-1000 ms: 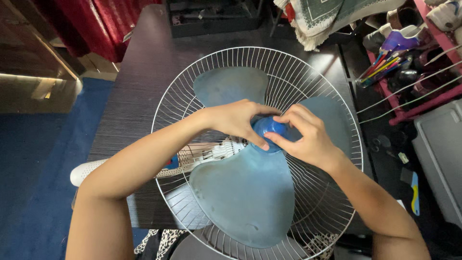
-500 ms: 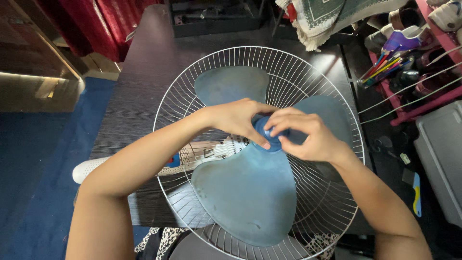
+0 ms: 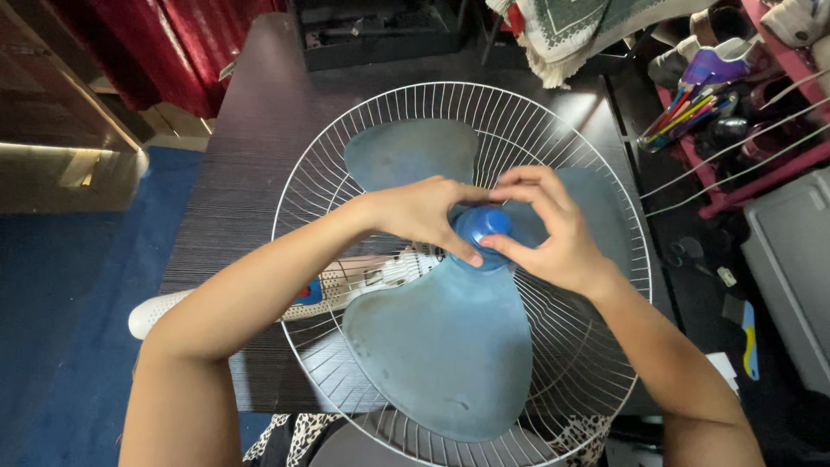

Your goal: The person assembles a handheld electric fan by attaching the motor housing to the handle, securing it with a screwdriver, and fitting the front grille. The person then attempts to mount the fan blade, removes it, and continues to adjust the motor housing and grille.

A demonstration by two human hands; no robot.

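Note:
A fan lies face up on a dark table (image 3: 251,147). Its white wire rear guard (image 3: 406,104) rings a dusty blue three-bladed propeller (image 3: 441,346). At the hub sits a bright blue round cap (image 3: 482,225). My left hand (image 3: 424,216) rests on the hub's left side, fingers pressing the blade next to the cap. My right hand (image 3: 549,233) curls around the cap from the right, thumb and fingers pinching it. The white motor housing (image 3: 363,281) shows beneath the guard under my left forearm.
A red curtain (image 3: 181,43) hangs at the far left. A pink rack with coloured pens (image 3: 692,108) stands at the right, a grey bin (image 3: 795,259) below it. A patterned cloth (image 3: 571,30) lies beyond the table. Blue floor (image 3: 60,303) spreads at the left.
My right hand has turned around the blue cap, its fingers shifting from over the cap back to its far side. My left hand has stayed in place on the hub.

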